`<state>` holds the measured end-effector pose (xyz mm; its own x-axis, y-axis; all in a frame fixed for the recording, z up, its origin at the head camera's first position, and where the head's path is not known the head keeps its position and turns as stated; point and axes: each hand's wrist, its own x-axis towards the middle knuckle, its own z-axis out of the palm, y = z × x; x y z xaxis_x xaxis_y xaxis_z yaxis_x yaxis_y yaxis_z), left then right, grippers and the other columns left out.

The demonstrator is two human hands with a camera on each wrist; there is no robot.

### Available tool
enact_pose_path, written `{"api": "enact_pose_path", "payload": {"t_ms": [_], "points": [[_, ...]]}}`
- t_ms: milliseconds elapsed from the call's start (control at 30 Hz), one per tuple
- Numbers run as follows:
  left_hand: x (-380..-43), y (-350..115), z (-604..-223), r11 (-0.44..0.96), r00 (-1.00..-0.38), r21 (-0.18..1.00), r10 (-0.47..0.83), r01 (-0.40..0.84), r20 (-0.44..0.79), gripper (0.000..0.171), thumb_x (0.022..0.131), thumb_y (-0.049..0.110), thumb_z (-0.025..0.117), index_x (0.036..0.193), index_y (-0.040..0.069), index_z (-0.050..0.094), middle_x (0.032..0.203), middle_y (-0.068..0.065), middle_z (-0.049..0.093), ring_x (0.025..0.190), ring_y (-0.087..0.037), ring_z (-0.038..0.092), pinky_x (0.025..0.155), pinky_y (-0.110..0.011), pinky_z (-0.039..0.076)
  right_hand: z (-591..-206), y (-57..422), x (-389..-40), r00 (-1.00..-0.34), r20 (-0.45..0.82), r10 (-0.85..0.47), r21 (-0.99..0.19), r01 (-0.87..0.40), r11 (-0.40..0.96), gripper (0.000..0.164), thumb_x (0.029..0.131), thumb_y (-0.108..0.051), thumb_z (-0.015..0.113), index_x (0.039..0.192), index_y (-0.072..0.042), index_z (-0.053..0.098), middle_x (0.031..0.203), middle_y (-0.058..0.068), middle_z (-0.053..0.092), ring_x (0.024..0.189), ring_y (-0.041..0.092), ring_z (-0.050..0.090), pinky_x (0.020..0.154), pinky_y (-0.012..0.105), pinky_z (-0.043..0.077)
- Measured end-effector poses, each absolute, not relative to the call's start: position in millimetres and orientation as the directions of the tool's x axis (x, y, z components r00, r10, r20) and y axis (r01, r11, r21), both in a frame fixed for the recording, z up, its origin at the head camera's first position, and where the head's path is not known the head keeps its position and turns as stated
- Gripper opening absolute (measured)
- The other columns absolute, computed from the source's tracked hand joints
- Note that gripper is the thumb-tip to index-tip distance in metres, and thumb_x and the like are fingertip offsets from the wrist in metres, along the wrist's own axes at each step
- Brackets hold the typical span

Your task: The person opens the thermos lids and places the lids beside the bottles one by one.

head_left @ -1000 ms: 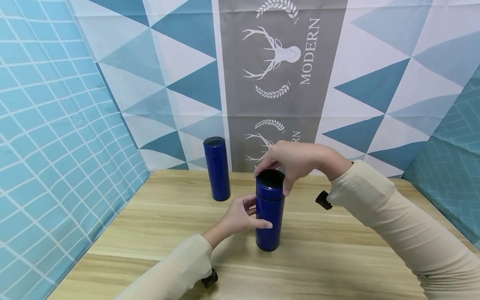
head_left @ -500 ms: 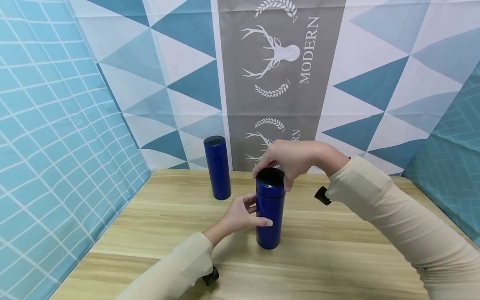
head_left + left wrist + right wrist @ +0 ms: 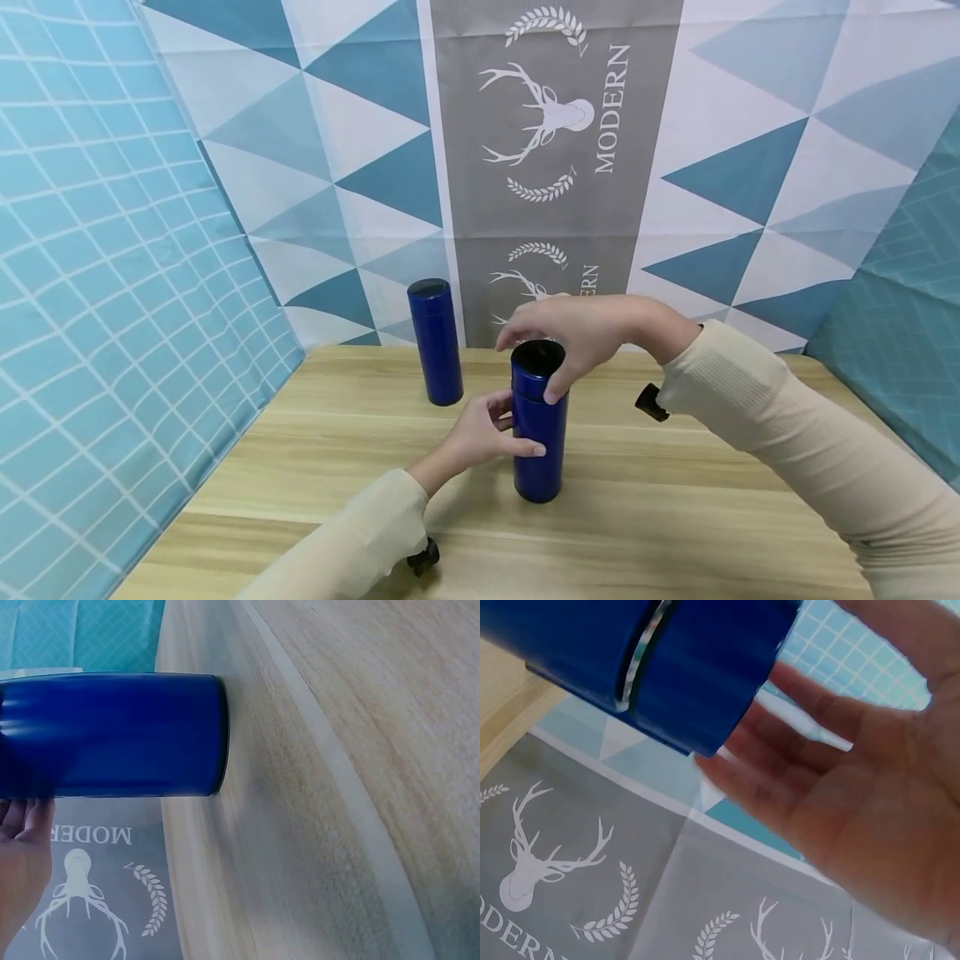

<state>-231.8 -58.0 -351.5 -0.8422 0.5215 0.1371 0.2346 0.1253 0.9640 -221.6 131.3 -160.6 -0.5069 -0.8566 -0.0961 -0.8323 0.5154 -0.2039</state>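
Observation:
A blue thermos flask [image 3: 542, 419] stands upright on the wooden table, its black-topped lid [image 3: 538, 358] in place. My left hand [image 3: 474, 432] grips the body from the left, thumb across the front; in the left wrist view some of its fingers [image 3: 34, 821] show beneath the flask [image 3: 135, 735]. Above the lid is my right hand [image 3: 588, 327], its fingers loosely bent and spread, the thumb near the lid's front right. The right wrist view has that hand [image 3: 877, 780] beside the lid [image 3: 712, 667], holding nothing; a thin shiny ring marks the seam.
A second blue flask [image 3: 437, 346] stands upright farther back on the left. Behind the wooden table [image 3: 675, 500] hangs a patterned cloth [image 3: 555, 200] with deer heads and triangles. Blue tiled sheeting [image 3: 97, 275] lines the left side.
My right hand has loosened from the lid: its fingers have lifted off the far left edge and the thumb has shifted left across the front. The left hand keeps its hold.

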Motion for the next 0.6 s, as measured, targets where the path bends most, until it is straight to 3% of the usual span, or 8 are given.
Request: {"api": "enact_pose_path", "payload": {"t_ms": [233, 467, 600], "points": [[-234, -56, -350, 0.099, -0.838, 0.964, 0.521, 0.247, 0.161, 0.069, 0.072, 0.006, 0.082, 0.135, 0.010, 0.054, 0.136, -0.009, 0.059, 0.125, -0.022, 0.058, 0.105, -0.033, 0.048, -162, 129, -216, -0.598, -0.037, -0.801, -0.150, -0.789, 0.596, 0.048, 0.076, -0.026, 0.081, 0.115, -0.008, 0.060, 0.111, 0.005, 0.063, 0.103, 0.021, 0.059, 0.087, 0.035, 0.054], [-235, -56, -352, 0.106, -0.845, 0.968, 0.516, 0.227, 0.141, 0.069, 0.071, 0.005, 0.083, 0.134, 0.008, 0.054, 0.135, -0.011, 0.060, 0.124, -0.022, 0.059, 0.104, -0.033, 0.049, -162, 123, -214, -0.691, -0.065, -0.720, -0.175, -0.703, 0.690, 0.047, 0.075, -0.025, 0.082, 0.113, -0.005, 0.062, 0.106, 0.007, 0.067, 0.096, 0.019, 0.062, 0.084, 0.032, 0.056], [-235, -56, -352, 0.108, -0.843, 0.967, 0.519, 0.229, 0.141, 0.070, 0.071, 0.006, 0.083, 0.134, 0.009, 0.054, 0.135, -0.011, 0.060, 0.123, -0.021, 0.059, 0.104, -0.032, 0.049, -161, 121, -212, -0.708, -0.071, -0.703, -0.175, -0.685, 0.707, 0.049, 0.072, -0.023, 0.084, 0.114, -0.006, 0.064, 0.107, 0.007, 0.069, 0.098, 0.019, 0.064, 0.085, 0.033, 0.057]]}}
